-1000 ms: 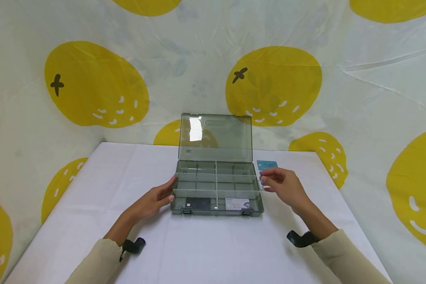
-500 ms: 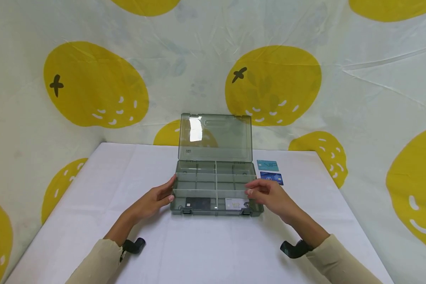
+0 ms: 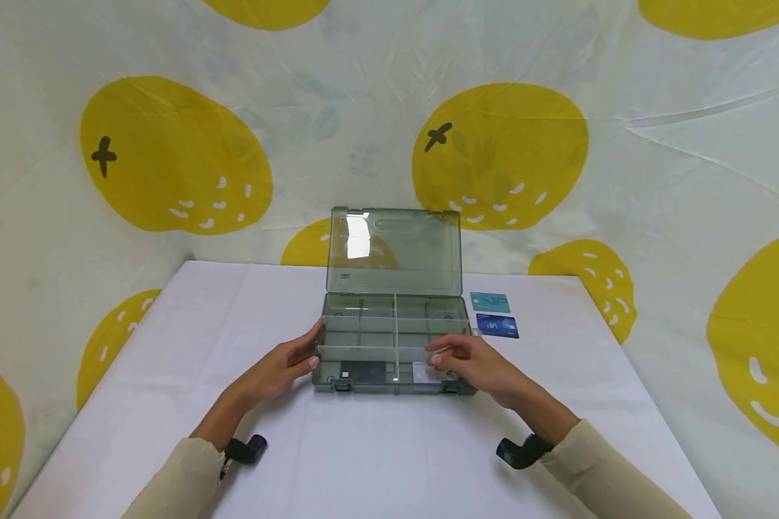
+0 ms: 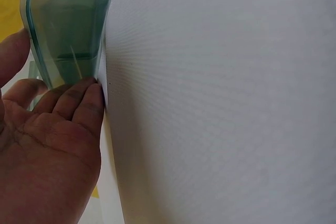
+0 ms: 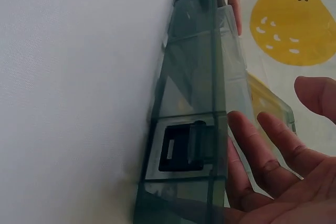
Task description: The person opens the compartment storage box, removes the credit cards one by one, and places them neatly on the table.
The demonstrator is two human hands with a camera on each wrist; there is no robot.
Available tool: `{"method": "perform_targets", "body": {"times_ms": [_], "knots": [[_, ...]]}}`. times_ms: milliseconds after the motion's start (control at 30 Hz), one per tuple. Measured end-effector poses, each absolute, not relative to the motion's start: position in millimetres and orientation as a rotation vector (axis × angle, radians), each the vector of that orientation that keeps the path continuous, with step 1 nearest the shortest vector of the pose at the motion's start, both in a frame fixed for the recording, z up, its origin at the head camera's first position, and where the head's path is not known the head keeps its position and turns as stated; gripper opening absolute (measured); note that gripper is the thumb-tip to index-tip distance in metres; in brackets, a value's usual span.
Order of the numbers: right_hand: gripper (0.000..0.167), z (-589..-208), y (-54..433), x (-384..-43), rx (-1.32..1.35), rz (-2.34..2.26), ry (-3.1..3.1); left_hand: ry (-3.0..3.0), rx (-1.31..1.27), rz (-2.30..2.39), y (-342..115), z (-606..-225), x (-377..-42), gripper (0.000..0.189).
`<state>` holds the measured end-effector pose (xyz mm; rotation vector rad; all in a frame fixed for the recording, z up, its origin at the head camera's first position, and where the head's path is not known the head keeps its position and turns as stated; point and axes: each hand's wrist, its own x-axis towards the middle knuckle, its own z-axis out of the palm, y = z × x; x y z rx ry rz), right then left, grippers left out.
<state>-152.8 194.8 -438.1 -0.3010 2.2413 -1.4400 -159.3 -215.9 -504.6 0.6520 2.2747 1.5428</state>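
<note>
A grey-green clear plastic compartment box (image 3: pixel 357 337) stands with its lid (image 3: pixel 396 252) raised. In its front row lie a black card (image 3: pixel 363 371) on the left and a white card (image 3: pixel 420 373) on the right, the latter partly covered by my right hand. My left hand (image 3: pixel 279 369) rests against the box's left wall; in the left wrist view its fingers (image 4: pixel 65 100) lie along the wall's lower part, thumb near the rim. My right hand (image 3: pixel 483 365) hovers over the front right compartment, fingers loosely bent, thumb apart from them in the right wrist view, nothing visibly held.
To the right of the box, a teal card (image 3: pixel 490 302) and a dark blue card (image 3: pixel 497 326) lie on the white tabletop (image 3: pixel 253 303). A curtain (image 3: pixel 337 130) with yellow fruit prints hangs close behind the raised lid. Two latches (image 5: pixel 182 148) jut from the box's front.
My right hand has moved left and toward me, from beside the loose cards to over the front right compartment, uncovering the dark blue card. My left hand has stayed in place.
</note>
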Motion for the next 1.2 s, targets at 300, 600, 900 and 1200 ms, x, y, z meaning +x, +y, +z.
{"method": "perform_targets", "body": {"times_ms": [300,600,900,1200], "knots": [[0.038,-444,184,-156,-0.286,-1.474,2.18,2.271,0.643,1.546,-216,-505,-159,0.077],[0.035,-448,180,-156,-0.177,-1.545,2.147,2.275,0.654,1.539,-216,-506,-160,0.077],[0.032,-446,182,-152,-0.086,-1.676,2.157,2.261,0.66,1.558,-217,-507,-161,0.077],[0.03,-443,185,-149,-0.002,-1.766,2.147,2.262,0.634,1.546,-216,-506,-160,0.077]]}}
